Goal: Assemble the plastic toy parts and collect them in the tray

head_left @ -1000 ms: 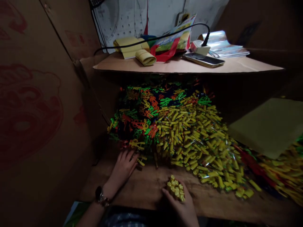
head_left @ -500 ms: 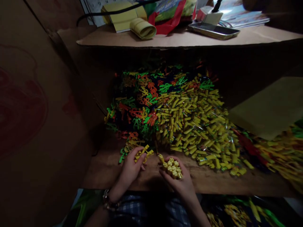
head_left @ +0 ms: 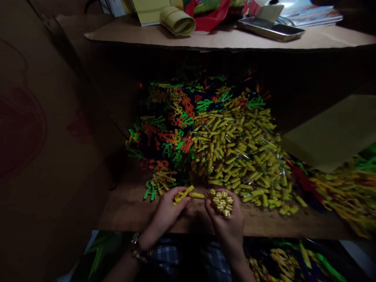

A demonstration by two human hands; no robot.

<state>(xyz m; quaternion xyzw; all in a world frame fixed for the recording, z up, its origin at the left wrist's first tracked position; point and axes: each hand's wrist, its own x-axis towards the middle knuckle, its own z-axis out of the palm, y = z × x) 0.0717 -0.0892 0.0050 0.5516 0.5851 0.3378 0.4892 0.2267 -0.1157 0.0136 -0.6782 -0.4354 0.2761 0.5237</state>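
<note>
My left hand (head_left: 172,209) is closed on a few slim yellow plastic pieces (head_left: 184,194), pinched between thumb and fingers. One yellow piece sticks out toward my right hand. My right hand (head_left: 227,219) is wrapped round a bundle of short yellow pieces (head_left: 222,201), whose pale ridged ends face up. Beyond my hands lies a heap of short yellow pieces (head_left: 241,149), some with shiny clear wrapping. Just past my left hand is a loose group of yellow and green clip-like plastic pieces (head_left: 161,178). The dim light hides their finer shape.
Orange, green and yellow clip-like pieces (head_left: 176,137) spread at the back left. Above hangs a cardboard shelf (head_left: 141,41) bearing a rolled yellow sheet (head_left: 178,21) and a metal tray-like object (head_left: 270,29). A yellow panel (head_left: 331,135) leans at right, near more yellow strips (head_left: 349,199).
My right hand has shifted slightly right with its bundle, turning the ends upward. My left hand has moved a little right, and the yellow pieces in it lie differently. The view has tilted slightly.
</note>
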